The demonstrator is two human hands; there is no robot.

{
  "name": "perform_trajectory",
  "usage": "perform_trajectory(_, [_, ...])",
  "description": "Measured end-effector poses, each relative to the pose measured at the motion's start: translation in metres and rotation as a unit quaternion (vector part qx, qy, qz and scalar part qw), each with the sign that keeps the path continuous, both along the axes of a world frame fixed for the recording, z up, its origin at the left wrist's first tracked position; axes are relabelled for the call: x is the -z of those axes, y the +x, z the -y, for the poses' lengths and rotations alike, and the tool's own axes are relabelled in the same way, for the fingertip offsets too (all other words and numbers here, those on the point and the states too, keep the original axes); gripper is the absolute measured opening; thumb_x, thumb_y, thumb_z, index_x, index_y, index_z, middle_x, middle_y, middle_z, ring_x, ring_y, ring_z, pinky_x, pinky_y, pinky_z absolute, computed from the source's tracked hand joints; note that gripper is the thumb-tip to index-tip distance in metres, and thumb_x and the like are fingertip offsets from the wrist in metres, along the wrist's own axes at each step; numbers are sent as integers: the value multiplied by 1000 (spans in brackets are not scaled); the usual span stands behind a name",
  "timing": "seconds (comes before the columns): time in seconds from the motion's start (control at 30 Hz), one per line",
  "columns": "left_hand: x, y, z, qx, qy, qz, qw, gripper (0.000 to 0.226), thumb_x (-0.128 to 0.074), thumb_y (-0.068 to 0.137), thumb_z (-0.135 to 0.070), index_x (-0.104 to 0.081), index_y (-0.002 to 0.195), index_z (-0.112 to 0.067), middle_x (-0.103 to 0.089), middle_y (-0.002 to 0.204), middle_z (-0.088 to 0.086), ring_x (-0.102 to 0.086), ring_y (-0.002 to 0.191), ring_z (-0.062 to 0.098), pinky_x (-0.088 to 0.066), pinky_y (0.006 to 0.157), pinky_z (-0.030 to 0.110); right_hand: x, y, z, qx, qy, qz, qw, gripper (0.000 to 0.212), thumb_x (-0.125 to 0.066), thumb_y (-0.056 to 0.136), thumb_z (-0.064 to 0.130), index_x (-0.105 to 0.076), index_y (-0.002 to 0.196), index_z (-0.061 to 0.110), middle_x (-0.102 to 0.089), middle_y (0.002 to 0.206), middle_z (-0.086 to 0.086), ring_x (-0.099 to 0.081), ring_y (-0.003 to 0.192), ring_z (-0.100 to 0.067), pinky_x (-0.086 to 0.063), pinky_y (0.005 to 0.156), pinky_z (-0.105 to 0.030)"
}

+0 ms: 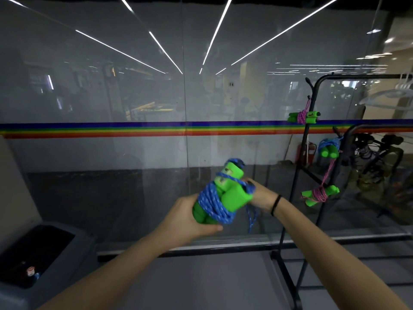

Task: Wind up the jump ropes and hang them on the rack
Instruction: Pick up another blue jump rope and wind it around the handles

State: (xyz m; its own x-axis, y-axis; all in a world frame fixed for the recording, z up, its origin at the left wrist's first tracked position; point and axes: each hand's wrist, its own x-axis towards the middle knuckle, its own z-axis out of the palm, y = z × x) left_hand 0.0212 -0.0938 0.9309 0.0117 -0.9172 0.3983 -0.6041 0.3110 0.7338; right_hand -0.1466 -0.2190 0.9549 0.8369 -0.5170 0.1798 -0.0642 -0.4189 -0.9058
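I hold a jump rope (214, 203) with green foam handles, its blue cord wound round them, in front of a glass wall. My left hand (190, 218) grips the lower end of the handles. My right hand (260, 198) pinches the blue cord at the bundle's right side, and a short loop of cord hangs below it. A black rack (311, 139) stands to the right. Three wound ropes hang on it: a pink-corded one (302, 116) high up, a blue-corded one (328, 148) in the middle, and a pink-corded one (319, 194) lower down.
A grey bin (73, 247) with a dark opening stands at the lower left. The glass wall carries a rainbow stripe (134, 129). Bicycles (377, 157) stand behind the rack at the right. White hangers (388, 95) hang from the rack's top bar.
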Motion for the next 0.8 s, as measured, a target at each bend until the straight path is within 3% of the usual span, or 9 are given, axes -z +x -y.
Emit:
perform_trajectory(0.1, [3, 14, 9, -87, 8, -59, 994, 59, -84, 46, -34, -64, 99, -16, -72, 89, -4, -63, 77, 3, -52, 75, 26, 21, -2, 2, 35, -5, -63, 997, 30, -53, 88, 35, -59, 63, 21, -42, 41, 12, -34, 40, 1, -30, 48, -17])
perform_trajectory(0.17, [3, 21, 14, -150, 20, -108, 983, 64, -88, 47, -28, -55, 100, -12, -67, 86, -3, -61, 74, 7, -51, 70, 26, 26, -3, -5, 40, -27, -96, 994, 33, -39, 96, 28, -53, 67, 21, -40, 43, 13, -33, 42, 1, -31, 47, -11])
perform_trajectory(0.23, [4, 27, 19, -183, 17, -137, 973, 64, -88, 54, -18, -47, 103, -12, -63, 88, -2, -60, 75, 9, -48, 68, 25, 28, -1, -19, 55, -134, -139, 980, 34, -37, 97, 28, -49, 66, 27, -42, 52, 11, -39, 49, 1, -34, 54, -13])
perform_trajectory(0.3, [8, 29, 25, -195, 8, -124, 973, 65, -86, 58, -15, -44, 108, -16, -62, 96, -2, -60, 83, 14, -45, 74, 27, 26, 3, -38, 73, -261, -197, 942, 31, -35, 98, 32, -48, 70, 27, -51, 65, 6, -49, 66, -10, -35, 65, -23])
perform_trajectory(0.4, [15, 27, 31, -203, 31, -70, 976, 70, -83, 60, -18, -41, 116, -19, -61, 102, -3, -60, 96, 21, -45, 81, 29, 19, 10, -60, 121, -425, -285, 851, 34, -29, 98, 38, -53, 98, 15, -64, 99, -14, -58, 94, -33, -30, 68, -32])
perform_trajectory(0.5, [21, 28, 33, -185, 70, 15, 980, 67, -79, 59, -31, -37, 111, -28, -64, 103, -4, -62, 99, 24, -51, 84, 40, 8, 7, -69, 121, -527, -308, 783, 39, -30, 97, 40, -56, 107, 12, -63, 108, -18, -57, 102, -38, -28, 67, -33])
perform_trajectory(0.57, [22, 23, 31, -183, 90, 121, 972, 63, -74, 66, -32, -31, 111, -30, -64, 104, -4, -61, 100, 26, -48, 77, 37, -1, 7, -70, 103, -540, -336, 765, 39, -32, 97, 39, -57, 108, 11, -62, 110, -19, -57, 103, -38, -28, 67, -34])
perform_trajectory(0.7, [27, 5, 30, -165, 109, 333, 922, 67, -63, 78, -26, -21, 131, -20, -62, 111, 8, -60, 102, 31, -45, 75, 37, -14, 13, -72, 50, -568, -367, 735, 35, -38, 95, 36, -59, 109, 12, -63, 111, -13, -58, 101, -33, -31, 68, -33])
perform_trajectory(0.8, [25, -3, 23, -62, 123, 423, 896, 56, -57, 83, -27, -28, 131, -19, -60, 114, 11, -58, 103, 32, -44, 75, 37, -34, 7, -62, 0, -519, -362, 774, 30, -48, 90, 42, -66, 100, 20, -68, 102, -5, -59, 94, -22, -34, 68, -28])
